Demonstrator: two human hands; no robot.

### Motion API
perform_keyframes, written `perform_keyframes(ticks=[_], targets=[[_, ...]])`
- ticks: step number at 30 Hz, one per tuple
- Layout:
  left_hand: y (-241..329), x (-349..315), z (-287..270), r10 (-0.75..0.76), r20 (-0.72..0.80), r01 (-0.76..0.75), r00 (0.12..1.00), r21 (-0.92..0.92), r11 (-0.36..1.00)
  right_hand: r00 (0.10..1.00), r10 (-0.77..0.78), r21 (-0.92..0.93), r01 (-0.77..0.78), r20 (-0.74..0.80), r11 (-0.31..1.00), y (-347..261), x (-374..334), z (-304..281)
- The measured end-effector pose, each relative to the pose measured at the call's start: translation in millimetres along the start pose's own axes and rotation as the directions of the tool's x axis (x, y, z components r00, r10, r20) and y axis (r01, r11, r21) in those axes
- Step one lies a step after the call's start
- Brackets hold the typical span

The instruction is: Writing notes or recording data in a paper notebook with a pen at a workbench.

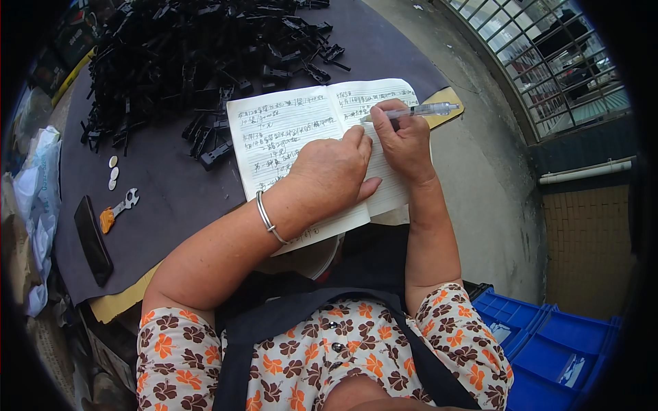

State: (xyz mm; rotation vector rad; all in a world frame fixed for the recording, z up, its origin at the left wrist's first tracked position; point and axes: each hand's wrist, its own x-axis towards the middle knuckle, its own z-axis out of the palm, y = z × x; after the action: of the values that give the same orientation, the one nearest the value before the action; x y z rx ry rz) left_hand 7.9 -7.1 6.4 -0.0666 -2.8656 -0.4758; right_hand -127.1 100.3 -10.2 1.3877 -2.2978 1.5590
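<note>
Clear pen [418, 110] in right hand [404, 140], one open notebook [295, 130], three coins [112, 173]

Both bare forearms reaching up from the lower edge, close together. Left hand [329, 171] lying flat, palm down, fingers straight and pointing up-right, a thin silver bangle on its wrist. Right hand [404, 140] just beside it, touching it, fingers curled tight in a pinching grip, wrist bent a little, elbow tucked near the body.

Round table under a dark cloth [171, 198], bare grey concrete floor [480, 157], barred metal window grille [548, 61], yellow tiled wall [589, 246], blue plastic crates [548, 349], daylight
</note>
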Motion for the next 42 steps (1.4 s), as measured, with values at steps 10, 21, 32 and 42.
perform_keyframes(ticks=[10,21,32,42], targets=[[-1,0,1,0.020,-0.036,-0.020,0.999,0.009,1.000,0.995,0.056,0.069,-0.051,-0.077,0.996,3,-1,-1],[2,1,-2,-0.047,0.069,0.046,0.997,0.017,0.999,0.998,0.042,-0.064,-0.046,-0.054,0.997,-1,0,2],[2,2,-4,-0.053,0.081,0.051,0.995,0.027,0.998,0.998,-0.007,-0.010,0.006,-0.067,1.000,5,-1,-1],[2,2,-3,-0.053,0.087,0.052,0.995,0.016,0.999,0.991,-0.016,-0.038,0.011,-0.129,0.999,7,-2,-3]])
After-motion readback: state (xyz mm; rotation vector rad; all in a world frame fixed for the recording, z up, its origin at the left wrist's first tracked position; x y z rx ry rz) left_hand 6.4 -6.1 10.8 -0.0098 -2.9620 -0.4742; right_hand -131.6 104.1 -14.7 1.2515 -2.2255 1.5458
